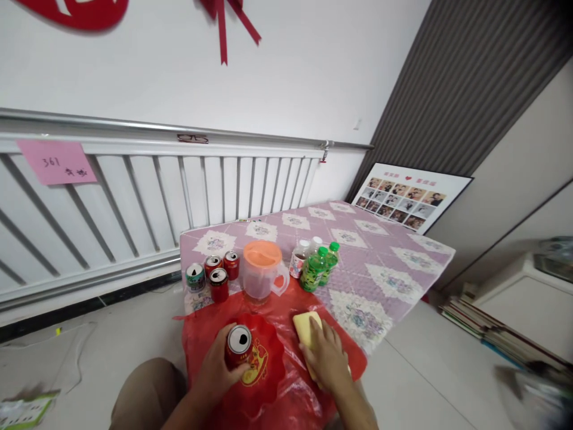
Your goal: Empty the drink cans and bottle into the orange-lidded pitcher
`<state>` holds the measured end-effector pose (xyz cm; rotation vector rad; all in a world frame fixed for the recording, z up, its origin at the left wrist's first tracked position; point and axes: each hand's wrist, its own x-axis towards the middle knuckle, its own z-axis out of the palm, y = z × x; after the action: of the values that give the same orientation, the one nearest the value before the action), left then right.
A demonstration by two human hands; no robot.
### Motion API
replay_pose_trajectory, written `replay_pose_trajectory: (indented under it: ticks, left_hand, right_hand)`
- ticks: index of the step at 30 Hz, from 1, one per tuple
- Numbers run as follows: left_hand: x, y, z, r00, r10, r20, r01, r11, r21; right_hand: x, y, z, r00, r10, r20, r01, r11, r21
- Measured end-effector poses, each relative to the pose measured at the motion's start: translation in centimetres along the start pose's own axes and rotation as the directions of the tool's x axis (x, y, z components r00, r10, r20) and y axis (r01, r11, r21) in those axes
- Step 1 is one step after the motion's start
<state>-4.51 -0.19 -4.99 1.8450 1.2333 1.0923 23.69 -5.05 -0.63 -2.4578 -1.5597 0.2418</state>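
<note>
My left hand (213, 367) is wrapped around an opened red drink can (239, 341), upright over a red scalloped tray (274, 358) with a yellow printed design. To the right, my right hand (326, 355) grips a folded pale yellow cloth (307, 325) lying on a red plastic sheet (286, 301); its fingers cover part of the cloth. Behind the tray stands a clear plastic pitcher (257, 283) with an orange lid (262, 254).
Several opened cans (219, 285) stand left of the pitcher. Several small bottles, including a green-capped one (313, 270), stand to its right. A patterned purple tablecloth (394, 254) covers the table. Behind are a white radiator (233, 179) and a photo board (407, 200).
</note>
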Motion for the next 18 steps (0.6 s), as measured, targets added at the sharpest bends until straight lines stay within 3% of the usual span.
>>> replay_pose_trajectory:
  ticks: [4,11,18]
  left_hand:
    - [0.2,0.1,-0.2,1.0,0.008,0.012,-0.008,1.0,-0.009]
    - [0.2,0.9,-0.4,0.998,-0.034,0.047,0.036,0.999,-0.029]
    - [-0.4,1.0,-0.8,0.996,-0.063,0.06,0.066,0.996,-0.059]
  right_hand:
    - [-0.5,0.0,0.6,1.0,-0.021,0.023,0.022,0.998,-0.058]
    - [0.0,1.6,-1.0,0.997,-0.066,-0.045,0.073,0.978,0.197]
    - [-4.6,-1.7,-3.2,0.987,-0.095,-0.128,0.154,0.777,0.611]
